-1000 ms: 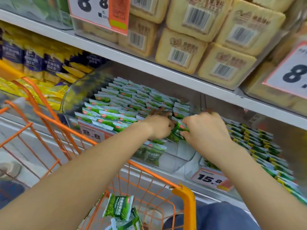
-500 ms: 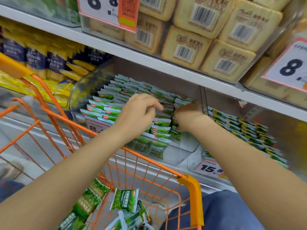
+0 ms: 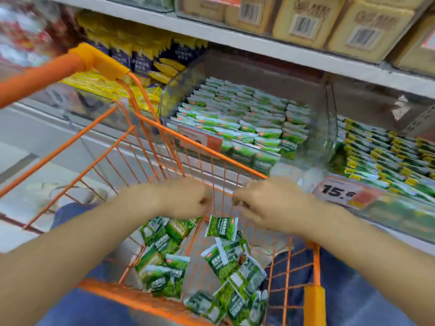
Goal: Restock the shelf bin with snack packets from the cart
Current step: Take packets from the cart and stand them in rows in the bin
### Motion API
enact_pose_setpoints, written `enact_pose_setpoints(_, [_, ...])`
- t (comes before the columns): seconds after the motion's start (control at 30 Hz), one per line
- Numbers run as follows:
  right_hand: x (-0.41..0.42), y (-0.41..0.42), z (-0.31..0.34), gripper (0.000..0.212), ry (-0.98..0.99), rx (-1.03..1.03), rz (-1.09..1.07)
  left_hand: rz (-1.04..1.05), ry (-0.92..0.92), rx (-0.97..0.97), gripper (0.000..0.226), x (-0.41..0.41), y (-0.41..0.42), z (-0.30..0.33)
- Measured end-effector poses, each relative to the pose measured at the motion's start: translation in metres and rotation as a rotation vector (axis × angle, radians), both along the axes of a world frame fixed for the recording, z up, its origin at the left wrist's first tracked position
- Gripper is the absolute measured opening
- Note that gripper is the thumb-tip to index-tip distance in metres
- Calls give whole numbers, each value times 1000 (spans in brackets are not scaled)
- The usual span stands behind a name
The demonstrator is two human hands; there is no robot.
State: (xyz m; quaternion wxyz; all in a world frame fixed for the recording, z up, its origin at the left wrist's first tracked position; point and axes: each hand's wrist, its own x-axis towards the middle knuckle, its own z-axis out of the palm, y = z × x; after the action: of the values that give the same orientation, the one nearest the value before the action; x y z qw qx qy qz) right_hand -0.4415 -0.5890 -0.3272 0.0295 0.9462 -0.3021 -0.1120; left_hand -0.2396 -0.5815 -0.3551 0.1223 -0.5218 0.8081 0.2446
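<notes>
The clear shelf bin (image 3: 329, 137) holds tidy rows of green snack packets (image 3: 247, 114) and stands behind the far rim of the orange wire cart (image 3: 211, 158). Several loose green packets (image 3: 221, 228) lie jumbled in the cart's basket. My left hand (image 3: 188, 198) and my right hand (image 3: 270, 203) hover side by side over the basket, just above the packets. Both are motion-blurred, with fingers loosely curled downward. I see no packet in either hand.
Left of the bin, yellow and dark-blue packets (image 3: 141, 57) fill a neighbouring bin. Green-and-yellow packets (image 3: 388, 156) lie in the bin to the right, above a 15.8 price tag (image 3: 339, 191). Beige barcoded boxes (image 3: 364, 27) crowd the upper shelf. The cart's orange handle (image 3: 47, 76) sticks out upper left.
Both hands have left the shelf bin and dropped down over the cart basket. The view has tilted downward, showing more of the cart.
</notes>
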Motion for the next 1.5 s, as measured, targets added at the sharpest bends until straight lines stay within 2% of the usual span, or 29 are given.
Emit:
enact_pose_setpoints(0.07, [14,7,-22,26,186,143,45,-25,-185,206,25,6,6,-22])
enact_pose_setpoints(0.1, [20,7,-36,26,277,182,53,-21,-256,244,26,10,7,-30])
enact_pose_setpoints(0.17, [26,6,-65,35,440,252,67,7,-325,239,27,19,5,-39])
enact_pose_setpoints(0.27, [35,8,-95,66,611,261,146,89,-256,139,27,31,-5,-43])
enact_pose_setpoints(0.33, [40,9,-102,74,641,220,212,123,-230,145,36,36,-9,-41])
enact_pose_setpoints(0.4, [40,10,-107,67,664,189,229,123,-242,168,42,39,-10,-41])
enact_pose_setpoints(0.57, [40,7,-110,56,649,119,332,86,-211,155,36,33,-8,-37])
enact_pose_setpoints(0.67, [43,3,-91,40,496,192,263,97,-173,147,45,29,-5,-24])
enact_pose_setpoints(0.73, [40,-1,-73,16,240,320,171,120,-135,122,46,35,-5,-13])
enact_pose_setpoints(0.77, [37,-2,-63,12,85,399,125,150,-87,123,47,39,-5,-6])
enact_pose_setpoints(0.87, [20,0,-38,17,-379,476,34,268,171,169,54,44,-4,14])
enact_pose_setpoints(0.97, [1,-2,-28,23,-746,328,5,419,529,300,58,37,1,32])
enact_pose_setpoints(1.07, [-5,-6,-22,13,-860,194,-52,466,899,370,37,31,6,38])
enact_pose_setpoints(1.13, [-4,-5,-20,19,-913,163,-95,486,996,337,45,29,8,40])
enact_pose_setpoints(1.2, [-3,-1,-18,32,-1080,331,-220,509,1029,258,34,27,8,39])
enact_pose_setpoints(1.23, [-1,1,-13,34,-1219,519,-310,525,1039,213,28,25,8,39])
enact_pose_setpoints(1.3, [2,3,-4,25,-1432,872,-464,573,1093,138,10,19,9,41])
enact_pose_setpoints(1.33, [3,2,-2,26,-1455,945,-505,599,1141,132,7,17,9,42])
enact_pose_setpoints(1.4, [6,2,0,24,-1421,984,-519,625,1212,136,13,11,9,41])
enact_pose_setpoints(1.5, [7,-1,3,17,-1524,931,-562,597,1154,79,21,5,7,43])
